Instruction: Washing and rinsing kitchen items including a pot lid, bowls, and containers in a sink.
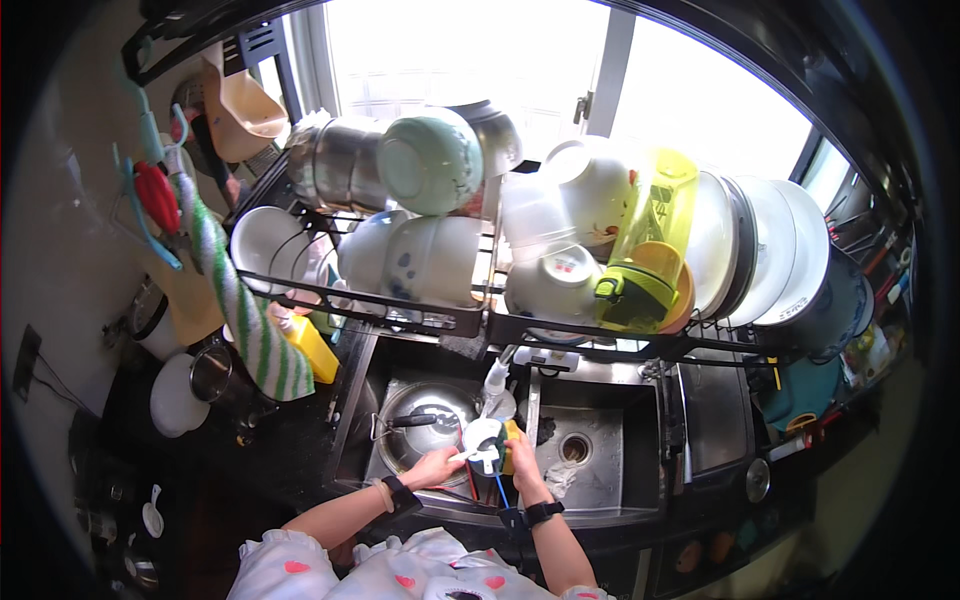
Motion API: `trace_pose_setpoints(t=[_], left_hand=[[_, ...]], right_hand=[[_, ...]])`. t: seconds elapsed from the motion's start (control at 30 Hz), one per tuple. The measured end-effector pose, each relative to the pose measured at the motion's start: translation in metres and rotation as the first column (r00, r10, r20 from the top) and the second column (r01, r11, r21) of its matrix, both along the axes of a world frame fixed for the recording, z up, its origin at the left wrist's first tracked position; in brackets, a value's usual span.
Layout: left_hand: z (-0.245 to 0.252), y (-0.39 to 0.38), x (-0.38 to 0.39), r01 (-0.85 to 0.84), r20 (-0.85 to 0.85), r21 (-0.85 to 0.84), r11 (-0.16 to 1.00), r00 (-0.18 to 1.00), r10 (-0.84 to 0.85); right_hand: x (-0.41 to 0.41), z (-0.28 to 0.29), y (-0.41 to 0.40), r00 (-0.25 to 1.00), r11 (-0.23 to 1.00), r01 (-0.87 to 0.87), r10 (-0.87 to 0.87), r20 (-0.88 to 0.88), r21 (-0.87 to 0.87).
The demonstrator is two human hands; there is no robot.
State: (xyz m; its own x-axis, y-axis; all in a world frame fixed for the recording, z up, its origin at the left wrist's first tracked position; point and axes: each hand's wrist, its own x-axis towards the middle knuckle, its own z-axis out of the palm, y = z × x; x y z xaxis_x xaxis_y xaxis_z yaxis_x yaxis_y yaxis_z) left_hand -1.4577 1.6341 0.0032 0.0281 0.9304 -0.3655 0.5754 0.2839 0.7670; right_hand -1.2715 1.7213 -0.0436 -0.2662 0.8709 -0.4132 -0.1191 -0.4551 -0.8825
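Over the left basin of a double steel sink (615, 491), my left hand (435, 466) grips the light handle of a small white utensil (482, 439), whose exact kind I cannot tell. At its right side, my right hand (523, 459) holds a yellow sponge (511, 442) with a dark green face against it. Just above the utensil is the white faucet head (496, 379). A round steel pan lid or pan (405, 448) with a black handle lies in the left basin beneath my hands. Both wrists wear black bands.
A black dish rack (405, 319) with bowls, plates and a yellow-green bottle (652, 225) spans the area above the sink. A striped towel (240, 300) hangs left, near a yellow bottle (313, 349). A pale crumpled scrap (561, 476) lies in the right basin beside the drain (575, 448).
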Motion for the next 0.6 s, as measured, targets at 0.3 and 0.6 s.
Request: trace_pose_setpoints(t=[0.3,0.6], left_hand=[[0.061,-0.04,-0.046,0.101,-0.37,0.268,0.958,0.929,0.006],[0.11,-0.058,-0.076,0.239,-0.476,0.384,0.892,0.879,-0.031]], right_hand=[[-0.075,0.061,-0.043,0.835,0.671,-0.317,-0.138,0.533,0.67],[-0.091,0.1,-0.058,0.819,0.521,-0.497,0.018,0.573,0.694]])
